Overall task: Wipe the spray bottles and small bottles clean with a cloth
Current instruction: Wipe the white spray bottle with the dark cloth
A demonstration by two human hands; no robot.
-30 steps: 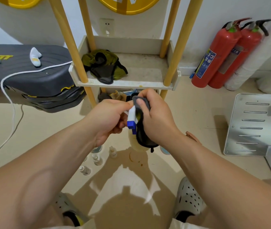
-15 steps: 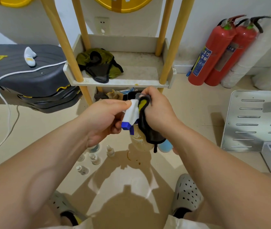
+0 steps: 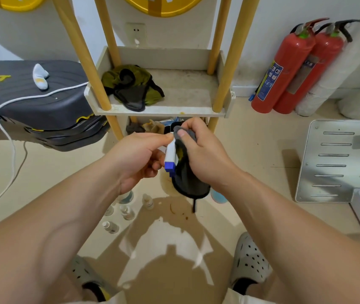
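Right hand (image 3: 205, 156) is closed around a dark cloth (image 3: 188, 176), pressing it to the spray bottle's white-and-blue head (image 3: 170, 156), which the left hand (image 3: 137, 159) pinches at chest height. Wiping the nozzle looks under way; next the bottle probably needs turning. Small bottles (image 3: 126, 212) wait on the floor (image 3: 251, 150) below.

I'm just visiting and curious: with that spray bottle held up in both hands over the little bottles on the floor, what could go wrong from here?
The left hand pinches only the spray bottle's head while the right hand rubs it with the dark cloth; a slip could drop it onto the small bottles below. Rubbing near the blue nozzle might press the trigger, which is hidden, and squirt liquid. The cloth's dangling strap could snag.
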